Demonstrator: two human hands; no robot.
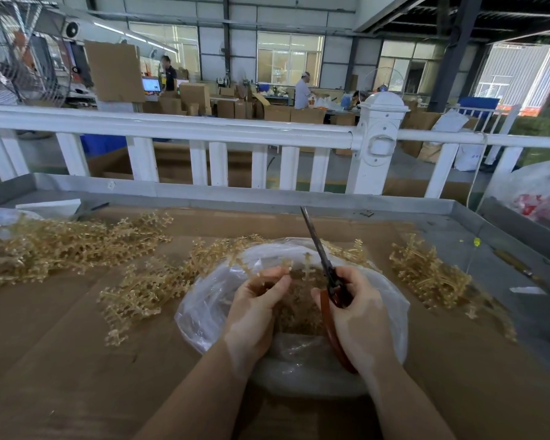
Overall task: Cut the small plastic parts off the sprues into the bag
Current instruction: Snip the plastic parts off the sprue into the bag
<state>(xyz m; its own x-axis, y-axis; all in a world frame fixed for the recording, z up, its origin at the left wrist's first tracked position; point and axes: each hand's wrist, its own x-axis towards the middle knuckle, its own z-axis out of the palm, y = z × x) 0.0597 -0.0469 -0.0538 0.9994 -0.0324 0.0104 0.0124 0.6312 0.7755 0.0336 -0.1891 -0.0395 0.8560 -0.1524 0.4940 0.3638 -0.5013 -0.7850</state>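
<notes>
A clear plastic bag (204, 300) lies open on the cardboard-covered table, with cut amber parts (296, 312) heaped inside. Above its mouth my left hand (254, 309) pinches a small translucent amber sprue (299, 269). My right hand (353, 312) grips scissors (318, 246) with red-brown handles; the blades are closed and point up and away, just right of the sprue. Both hands hover over the bag.
Piles of amber sprues lie on the left (67, 246), in front of the bag (146, 287) and on the right (432, 274). A grey metal rim (505, 230) bounds the table, with a white railing (204, 128) behind. A filled white bag (540, 192) sits far right.
</notes>
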